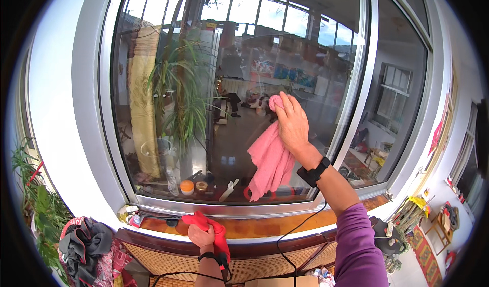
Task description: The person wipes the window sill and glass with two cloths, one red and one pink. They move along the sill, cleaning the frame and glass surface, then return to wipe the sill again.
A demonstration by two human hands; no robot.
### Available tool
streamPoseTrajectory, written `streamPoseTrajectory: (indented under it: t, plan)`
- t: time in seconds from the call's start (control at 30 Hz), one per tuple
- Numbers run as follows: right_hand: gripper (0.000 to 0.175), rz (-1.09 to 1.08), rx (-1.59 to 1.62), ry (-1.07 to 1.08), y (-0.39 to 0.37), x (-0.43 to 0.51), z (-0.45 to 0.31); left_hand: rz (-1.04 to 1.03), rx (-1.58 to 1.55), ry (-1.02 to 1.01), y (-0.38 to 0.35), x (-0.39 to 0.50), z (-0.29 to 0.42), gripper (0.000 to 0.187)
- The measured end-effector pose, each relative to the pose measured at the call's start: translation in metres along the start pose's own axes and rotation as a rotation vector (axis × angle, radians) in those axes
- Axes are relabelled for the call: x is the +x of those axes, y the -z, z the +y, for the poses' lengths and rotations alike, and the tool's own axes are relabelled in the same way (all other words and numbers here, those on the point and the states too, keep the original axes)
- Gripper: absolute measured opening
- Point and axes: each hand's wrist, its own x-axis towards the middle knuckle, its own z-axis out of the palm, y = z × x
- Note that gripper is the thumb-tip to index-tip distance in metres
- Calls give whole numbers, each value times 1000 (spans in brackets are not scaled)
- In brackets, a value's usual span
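My right hand (293,123) presses a pink terry cloth (272,157) against the large window pane (237,134). The cloth hangs in folds below the palm, and a bunched end sticks out by the thumb. Lower down, my left hand (201,235) grips a bright red cloth (219,233) above the brown window sill (267,222). A silver metal frame (229,209) borders the glass. Through the pane show an orange-lidded jar (187,187) and a small gold-lidded jar (201,187); reflections overlie the rest of the glass.
A black cable (280,245) crosses the sill's front edge. Dark and patterned clothes (86,245) are heaped at lower left, near green plants (46,203). Woven-panel cabinet doors (252,264) stand below the sill. A cardboard box (275,282) lies at the bottom edge.
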Motion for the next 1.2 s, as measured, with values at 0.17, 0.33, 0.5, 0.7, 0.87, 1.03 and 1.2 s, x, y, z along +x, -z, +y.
streamPoseTrajectory:
  t: [0.17, 0.33, 0.5, 0.7, 0.87, 1.03, 1.2]
  plan:
    - [26, -17, 193, -178, 23, -83, 3, -49, 42, -12, -1, -1, -4, 46]
    - [23, -259, 330, -364, 49, -191, -13, 0, 37, -70, -2, 1, -7, 44]
    - [30, -611, 357, -618, 48, -322, -38, -17, 39, -55, 2, 5, -3, 42]
    - [81, -1001, 354, -702, 42, -397, -83, -74, 67, 18, -2, -2, -9, 43]
    - [59, -971, 331, -670, 21, -392, -94, -39, 47, -28, -2, 1, -9, 50]
    - [54, -767, 625, -753, 50, -307, -38, -11, 9, -51, 1, 1, -4, 43]
    - [62, 55, 532, -453, 71, -81, 79, -29, 20, -6, 0, -1, -2, 42]
